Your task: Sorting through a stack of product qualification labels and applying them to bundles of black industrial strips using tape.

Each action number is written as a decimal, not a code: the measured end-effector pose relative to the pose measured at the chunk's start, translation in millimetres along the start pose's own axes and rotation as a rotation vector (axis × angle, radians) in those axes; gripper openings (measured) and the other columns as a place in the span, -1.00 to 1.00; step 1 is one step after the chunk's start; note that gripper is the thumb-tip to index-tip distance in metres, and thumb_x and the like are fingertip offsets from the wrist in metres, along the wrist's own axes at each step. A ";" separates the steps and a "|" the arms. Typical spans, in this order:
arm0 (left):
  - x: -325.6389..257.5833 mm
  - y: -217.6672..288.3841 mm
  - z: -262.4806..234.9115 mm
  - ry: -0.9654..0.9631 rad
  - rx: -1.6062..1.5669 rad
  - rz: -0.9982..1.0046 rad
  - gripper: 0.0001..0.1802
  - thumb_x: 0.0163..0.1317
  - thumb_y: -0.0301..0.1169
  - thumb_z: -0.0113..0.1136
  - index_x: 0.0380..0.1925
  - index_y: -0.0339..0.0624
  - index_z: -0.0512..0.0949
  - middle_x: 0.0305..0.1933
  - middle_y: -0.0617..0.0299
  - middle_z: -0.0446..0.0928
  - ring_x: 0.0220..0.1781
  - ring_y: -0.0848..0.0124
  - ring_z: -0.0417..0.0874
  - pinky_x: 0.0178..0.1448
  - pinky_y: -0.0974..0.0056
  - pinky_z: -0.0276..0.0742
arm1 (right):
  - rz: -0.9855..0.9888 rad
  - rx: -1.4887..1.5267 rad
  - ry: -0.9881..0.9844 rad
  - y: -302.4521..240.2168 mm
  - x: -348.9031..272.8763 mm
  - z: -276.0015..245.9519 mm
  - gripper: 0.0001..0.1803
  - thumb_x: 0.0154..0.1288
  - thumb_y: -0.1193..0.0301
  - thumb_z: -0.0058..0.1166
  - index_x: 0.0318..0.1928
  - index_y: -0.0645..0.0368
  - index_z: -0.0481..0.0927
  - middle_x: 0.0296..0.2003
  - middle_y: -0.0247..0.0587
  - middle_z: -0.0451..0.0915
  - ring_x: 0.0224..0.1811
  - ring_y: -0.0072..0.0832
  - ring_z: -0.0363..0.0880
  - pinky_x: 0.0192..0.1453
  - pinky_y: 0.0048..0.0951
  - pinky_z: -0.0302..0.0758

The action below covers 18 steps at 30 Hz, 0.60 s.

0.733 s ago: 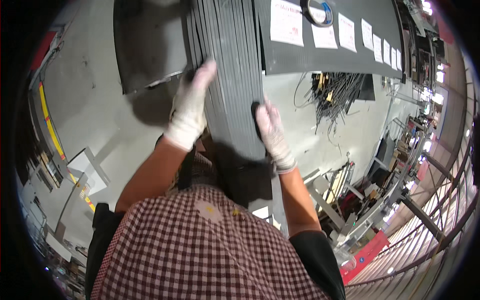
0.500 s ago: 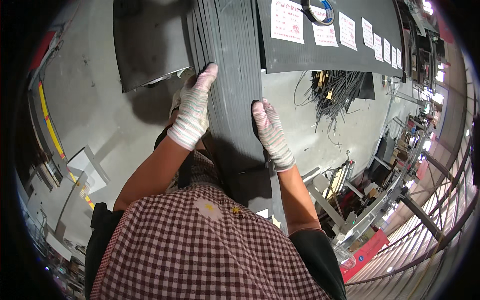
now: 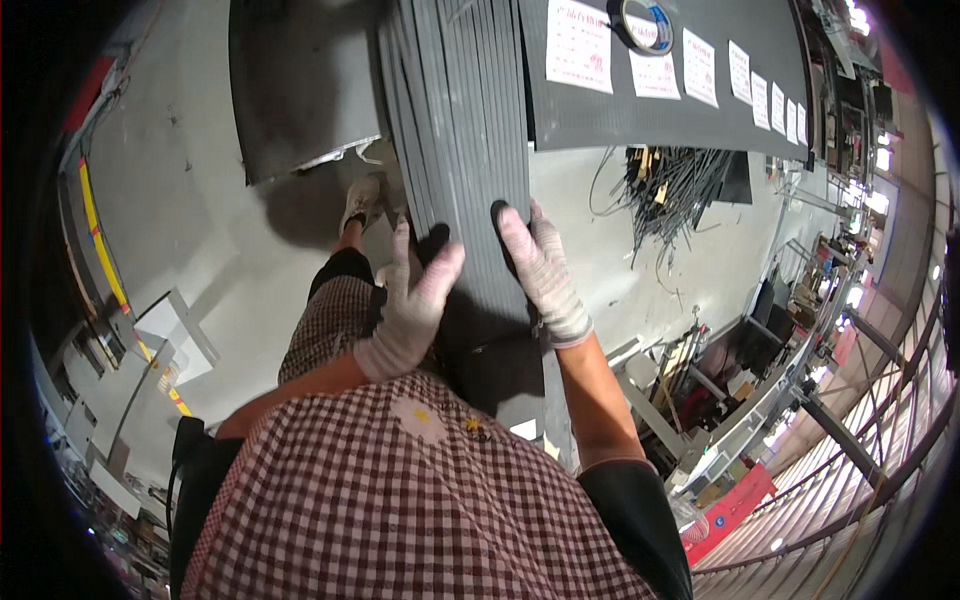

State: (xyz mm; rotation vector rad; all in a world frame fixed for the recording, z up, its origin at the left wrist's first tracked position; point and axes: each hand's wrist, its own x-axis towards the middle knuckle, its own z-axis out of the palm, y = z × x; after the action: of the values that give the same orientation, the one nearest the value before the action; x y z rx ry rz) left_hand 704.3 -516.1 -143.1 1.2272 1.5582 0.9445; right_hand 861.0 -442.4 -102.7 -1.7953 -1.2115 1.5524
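Observation:
A thick bundle of long dark grey strips or sheet edges [image 3: 470, 160] runs away from my body through the middle of the view. My left hand [image 3: 410, 300], in a pale striped work glove, is at its near left side. The thumb and fingers are spread, with the thumb over the top near the left edge. On the right side, my gloved right hand [image 3: 545, 270] grips the bundle's edge, thumb on top and fingers along the side. Dark patches show at both thumbs. The bundle's underside is hidden.
Right of the bundle, a dark surface [image 3: 650, 115] carries a row of white printed labels [image 3: 578, 50] and a tape roll [image 3: 645, 28]. A heap of black strips [image 3: 675, 185] lies on the floor beyond. A dark panel [image 3: 305, 90] stands to the left.
My left hand has slid back along the bundle toward my body, its fingers now spread. My right hand stays in nearly the same place. The strips' near left part has shifted slightly.

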 end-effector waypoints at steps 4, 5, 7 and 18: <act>3.6 -15.2 6.6 0.057 -0.131 0.093 -0.40 0.15 -0.57 0.30 0.24 -0.22 0.42 0.24 -0.17 0.41 0.14 0.02 0.57 0.10 0.14 0.56 | -0.036 0.003 -0.059 4.2 9.7 -0.8 -0.17 0.31 -0.04 0.13 0.36 0.35 0.29 0.07 0.14 0.49 0.18 -0.12 0.42 0.30 -0.23 0.31; 4.9 -20.1 8.5 0.065 -0.207 0.068 -0.34 0.14 -0.57 0.31 0.30 -0.20 0.38 0.24 -0.19 0.40 0.16 -0.02 0.56 0.07 0.14 0.57 | 0.021 -0.010 -0.053 4.1 11.7 -2.0 -0.14 0.30 -0.06 0.13 0.36 0.34 0.28 0.05 0.15 0.50 0.15 -0.09 0.43 0.29 -0.22 0.31; 2.9 -26.7 9.4 0.183 -0.530 -0.002 -0.30 0.13 -0.57 0.31 0.32 -0.18 0.35 0.24 -0.20 0.39 0.17 -0.07 0.55 0.09 0.09 0.57 | -0.030 -0.015 -0.056 1.9 13.2 -5.8 -0.14 0.31 -0.08 0.11 0.36 0.34 0.28 0.05 0.16 0.50 0.16 -0.09 0.42 0.30 -0.21 0.31; 9.0 -6.3 10.8 0.138 -0.392 -0.184 -0.49 0.40 -0.45 0.05 0.30 -0.40 0.30 0.25 0.02 0.37 0.22 0.20 0.45 0.26 0.23 0.45 | 0.036 -0.065 -0.095 15.4 9.2 -9.0 -0.18 0.35 -0.12 0.02 0.35 0.29 0.31 0.09 -0.03 0.55 0.19 -0.16 0.36 0.44 -0.18 0.08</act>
State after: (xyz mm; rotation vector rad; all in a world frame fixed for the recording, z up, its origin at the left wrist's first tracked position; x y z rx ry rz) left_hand 712.1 -508.3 -153.9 0.7459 1.4735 1.1650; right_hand 874.0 -440.6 -117.8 -1.8122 -1.2942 1.6527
